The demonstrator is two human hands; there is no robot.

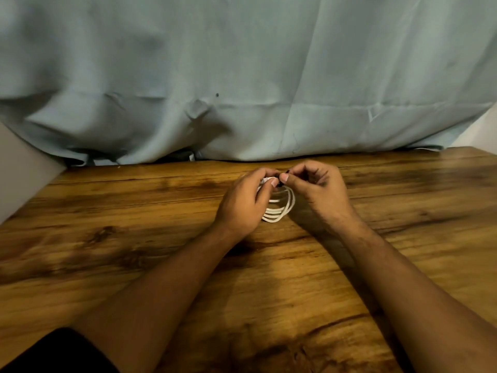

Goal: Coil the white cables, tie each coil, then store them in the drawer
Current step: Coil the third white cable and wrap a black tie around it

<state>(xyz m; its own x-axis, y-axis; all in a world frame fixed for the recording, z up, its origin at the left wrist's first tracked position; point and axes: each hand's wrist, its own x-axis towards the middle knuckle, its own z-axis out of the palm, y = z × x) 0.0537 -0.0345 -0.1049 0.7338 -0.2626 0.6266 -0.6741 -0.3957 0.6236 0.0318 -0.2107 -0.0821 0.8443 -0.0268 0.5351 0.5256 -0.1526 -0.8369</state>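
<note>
A coil of white cable (279, 210) with several loops hangs between my hands just above the wooden table (134, 238). My left hand (242, 203) grips the coil's top left side, thumb and fingers curled round it. My right hand (320, 189) pinches a small dark tie (282, 178) at the top of the coil, right against my left thumb. The upper part of the coil is hidden behind my fingers. No drawer is in view.
A pale blue-grey curtain (242, 76) hangs along the table's far edge. White walls (24, 168) stand at the left and at the far right corner. A dark patch of clothing (53, 354) shows at the bottom left.
</note>
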